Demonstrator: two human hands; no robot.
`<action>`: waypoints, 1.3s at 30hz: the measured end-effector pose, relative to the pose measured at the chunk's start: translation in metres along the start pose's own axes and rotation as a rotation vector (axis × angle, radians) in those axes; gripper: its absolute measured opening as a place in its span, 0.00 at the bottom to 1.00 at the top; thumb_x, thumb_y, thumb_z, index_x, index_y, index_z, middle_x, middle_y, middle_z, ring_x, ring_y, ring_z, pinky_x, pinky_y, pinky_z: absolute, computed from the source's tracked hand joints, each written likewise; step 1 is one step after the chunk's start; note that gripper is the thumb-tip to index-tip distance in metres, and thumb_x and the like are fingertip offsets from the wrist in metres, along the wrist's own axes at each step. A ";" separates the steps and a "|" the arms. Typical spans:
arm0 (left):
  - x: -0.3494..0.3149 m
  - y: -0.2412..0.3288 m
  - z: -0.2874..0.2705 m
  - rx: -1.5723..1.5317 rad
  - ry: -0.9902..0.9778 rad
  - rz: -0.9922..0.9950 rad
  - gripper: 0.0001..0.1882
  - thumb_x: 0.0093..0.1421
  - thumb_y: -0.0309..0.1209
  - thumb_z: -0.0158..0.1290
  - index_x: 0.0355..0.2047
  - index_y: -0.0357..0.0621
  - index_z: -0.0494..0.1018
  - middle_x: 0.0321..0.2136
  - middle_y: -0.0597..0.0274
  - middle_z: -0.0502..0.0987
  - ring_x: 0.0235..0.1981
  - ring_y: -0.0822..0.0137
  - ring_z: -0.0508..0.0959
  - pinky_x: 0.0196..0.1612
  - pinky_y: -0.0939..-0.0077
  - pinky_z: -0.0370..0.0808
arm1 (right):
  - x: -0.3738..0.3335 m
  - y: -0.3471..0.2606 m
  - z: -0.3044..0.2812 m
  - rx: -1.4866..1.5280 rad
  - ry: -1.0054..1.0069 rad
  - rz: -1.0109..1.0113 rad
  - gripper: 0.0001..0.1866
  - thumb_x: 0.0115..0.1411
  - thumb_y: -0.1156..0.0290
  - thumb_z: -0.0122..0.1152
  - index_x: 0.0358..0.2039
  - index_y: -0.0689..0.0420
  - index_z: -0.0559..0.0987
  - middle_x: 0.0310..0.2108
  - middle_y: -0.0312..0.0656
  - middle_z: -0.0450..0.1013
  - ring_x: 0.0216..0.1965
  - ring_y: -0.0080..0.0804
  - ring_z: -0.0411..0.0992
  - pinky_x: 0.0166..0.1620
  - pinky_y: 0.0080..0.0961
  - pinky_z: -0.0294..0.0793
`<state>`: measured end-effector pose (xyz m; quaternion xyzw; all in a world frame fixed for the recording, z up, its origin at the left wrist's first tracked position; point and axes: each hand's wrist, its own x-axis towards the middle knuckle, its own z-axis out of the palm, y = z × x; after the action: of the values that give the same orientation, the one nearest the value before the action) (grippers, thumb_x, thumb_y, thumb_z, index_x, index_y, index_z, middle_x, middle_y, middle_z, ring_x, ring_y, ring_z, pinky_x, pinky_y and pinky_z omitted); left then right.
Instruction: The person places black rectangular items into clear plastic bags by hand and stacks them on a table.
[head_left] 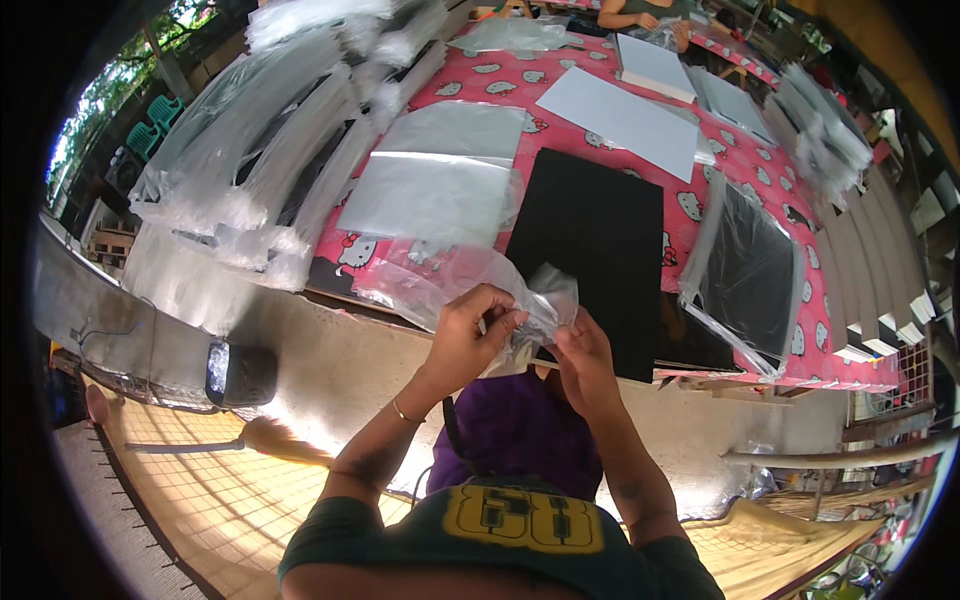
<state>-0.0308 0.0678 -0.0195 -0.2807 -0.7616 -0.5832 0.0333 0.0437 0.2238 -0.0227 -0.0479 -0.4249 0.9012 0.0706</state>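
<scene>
Between my hands, at the table's near edge, is a crumpled clear plastic bag (430, 275). My left hand (475, 330), a thin bracelet on its wrist, pinches the film with curled fingers. Close by on the right, my right hand (582, 355) grips another part of the same bag. Just beyond my hands lies a large black sheet (590, 240), partly covered by the bag's edge. Flat clear bags (435, 185) lie in a pile to its left. On the right, a clear sleeve with a black sheet inside (745, 275) rests at an angle.
Heaped plastic bags (270, 150) hang over the table's left side. White sheets (625, 120) lie farther back on the pink patterned tablecloth (480, 85). Grey board stacks (870, 260) stand at the right. Another person (650, 15) handles plastic opposite. A broom (270, 440) lies at lower left.
</scene>
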 end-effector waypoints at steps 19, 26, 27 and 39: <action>0.002 -0.004 -0.004 0.356 0.087 0.316 0.05 0.52 0.26 0.59 0.28 0.43 0.73 0.25 0.63 0.75 0.30 0.59 0.75 0.40 0.66 0.67 | 0.002 0.010 -0.039 -0.077 0.048 -0.097 0.10 0.61 0.72 0.58 0.42 0.62 0.74 0.34 0.36 0.75 0.38 0.21 0.72 0.45 0.19 0.70; -0.001 -0.015 -0.007 0.093 0.272 0.200 0.09 0.50 0.19 0.55 0.31 0.42 0.70 0.31 0.54 0.74 0.33 0.57 0.76 0.41 0.66 0.70 | -0.016 -0.007 -0.034 0.136 0.089 0.130 0.17 0.61 0.71 0.56 0.50 0.58 0.67 0.46 0.42 0.71 0.48 0.32 0.71 0.49 0.29 0.72; 0.002 -0.002 -0.008 0.373 0.142 0.506 0.11 0.47 0.17 0.54 0.31 0.41 0.70 0.34 0.52 0.73 0.34 0.57 0.75 0.35 0.70 0.72 | -0.014 -0.010 -0.029 0.121 0.060 0.221 0.20 0.62 0.70 0.53 0.54 0.56 0.65 0.54 0.46 0.66 0.52 0.35 0.69 0.54 0.33 0.71; 0.059 0.040 -0.021 0.760 -0.451 0.435 0.14 0.43 0.31 0.61 0.29 0.34 0.77 0.47 0.49 0.71 0.47 0.50 0.72 0.57 0.53 0.63 | -0.002 -0.120 0.026 -1.870 -0.273 -0.309 0.14 0.57 0.58 0.58 0.30 0.56 0.81 0.33 0.46 0.70 0.38 0.43 0.73 0.38 0.40 0.74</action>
<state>-0.0678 0.0785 0.0447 -0.5205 -0.8324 -0.1682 0.0890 0.0520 0.2787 0.0865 0.0771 -0.9788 0.1758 0.0715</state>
